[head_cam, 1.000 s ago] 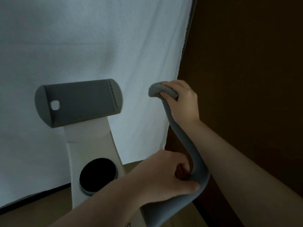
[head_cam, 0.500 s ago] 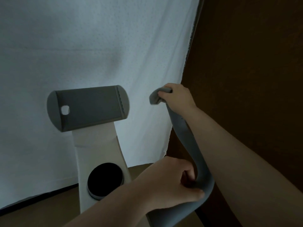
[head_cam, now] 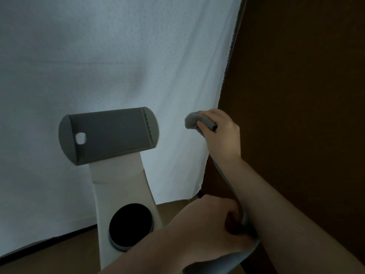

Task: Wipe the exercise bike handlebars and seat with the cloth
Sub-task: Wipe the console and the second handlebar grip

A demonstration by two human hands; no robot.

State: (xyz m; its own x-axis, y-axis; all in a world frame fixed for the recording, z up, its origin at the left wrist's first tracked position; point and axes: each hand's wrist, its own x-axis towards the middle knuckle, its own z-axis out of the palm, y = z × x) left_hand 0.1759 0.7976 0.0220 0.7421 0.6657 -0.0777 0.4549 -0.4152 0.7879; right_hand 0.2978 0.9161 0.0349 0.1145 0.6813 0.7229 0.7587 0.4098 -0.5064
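Observation:
The exercise bike's grey handlebar (head_cam: 245, 256) curves up along the right side, mostly hidden behind my right forearm. My right hand (head_cam: 221, 135) grips its upper tip. A fuzzy grey cloth (head_cam: 192, 122) is folded over that tip under my fingers. My left hand (head_cam: 207, 230) is curled around the handlebar's lower bend. The seat is out of view.
A grey console holder (head_cam: 106, 135) tops the bike's white column (head_cam: 122, 184), which has a black round dial (head_cam: 130, 226). A white curtain (head_cam: 98, 56) hangs behind. A dark brown wall (head_cam: 296, 95) stands close on the right.
My right hand has shifted slightly over the handlebar tip with the cloth. My left hand keeps its grip on the lower bend. The camera view has drifted a little.

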